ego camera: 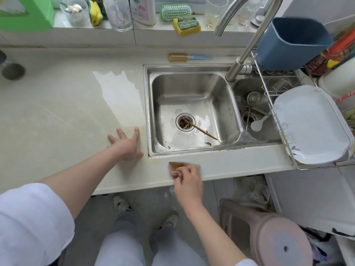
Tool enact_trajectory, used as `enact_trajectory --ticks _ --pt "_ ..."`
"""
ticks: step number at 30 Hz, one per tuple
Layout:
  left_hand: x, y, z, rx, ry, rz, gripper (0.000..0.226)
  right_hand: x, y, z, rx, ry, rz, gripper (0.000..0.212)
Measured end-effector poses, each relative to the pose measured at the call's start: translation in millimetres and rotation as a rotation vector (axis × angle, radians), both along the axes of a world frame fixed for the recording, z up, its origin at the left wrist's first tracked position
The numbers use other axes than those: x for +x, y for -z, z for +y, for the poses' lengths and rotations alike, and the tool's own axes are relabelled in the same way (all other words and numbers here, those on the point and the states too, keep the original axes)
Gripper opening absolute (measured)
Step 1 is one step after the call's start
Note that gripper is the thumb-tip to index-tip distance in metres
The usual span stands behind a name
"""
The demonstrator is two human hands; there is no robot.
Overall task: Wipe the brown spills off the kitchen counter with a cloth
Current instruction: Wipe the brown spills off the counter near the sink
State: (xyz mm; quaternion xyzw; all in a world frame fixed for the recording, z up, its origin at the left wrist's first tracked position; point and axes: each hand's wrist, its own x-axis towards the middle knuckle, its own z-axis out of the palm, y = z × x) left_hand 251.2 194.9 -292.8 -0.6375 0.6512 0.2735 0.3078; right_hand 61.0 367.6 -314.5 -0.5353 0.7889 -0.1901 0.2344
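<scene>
The right hand [187, 178] pinched a small brown-stained cloth [177, 167], blurred in the view, on the narrow front strip of the cream kitchen counter [57, 116] just before the stainless sink [192, 108]; the left hand [125, 144] lay flat with fingers spread on the counter beside the sink's left rim. A faint brownish trace ran along the sink's front edge [211, 151]. The step was probably best done with short strokes toward the sink and a clean fold of cloth turned outward, so the stain lifted rather than smeared. A wet sheen [119, 89] lay on the counter farther back. A bottle brush [189, 57] lay behind the sink, sponges [187, 26] sat on the sill, and a white dish [311, 123] rested in the rack on the right.
</scene>
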Motion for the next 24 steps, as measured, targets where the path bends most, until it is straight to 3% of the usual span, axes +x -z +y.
enact_trajectory --ticks 2,4,8,12,18,21,24 --pt "-1.2 -2.7 0.8 0.002 0.0 -0.005 0.099 -2.3 -1.3 3.7 -0.059 -0.164 -0.021 0.023" --pt "-1.6 -4.6 1.9 0.003 0.001 -0.008 0.099 -41.9 1.2 11.6 -0.102 -0.142 0.014 0.023" --pt "0.9 -1.6 0.6 0.0 -0.006 0.008 0.1 -128.4 5.7 19.7 -0.091 0.348 0.096 0.023" --pt "0.8 0.1 0.6 0.001 -0.02 0.026 0.1 -87.7 17.5 15.6 -0.103 0.552 0.041 0.025" --pt "7.9 -5.6 3.7 -0.055 -0.052 0.088 0.098 79.3 9.0 9.9 -0.055 0.352 -0.103 0.021" --pt "39.7 -5.3 -2.6 -0.193 0.083 0.106 0.086 170.7 -6.4 1.2 0.076 0.02 -0.162 0.025" --pt "72.8 -4.4 -15.2 -0.3 0.221 0.291 0.063 153.4 -10.8 -17.0 0.199 -0.296 -0.308 0.027"
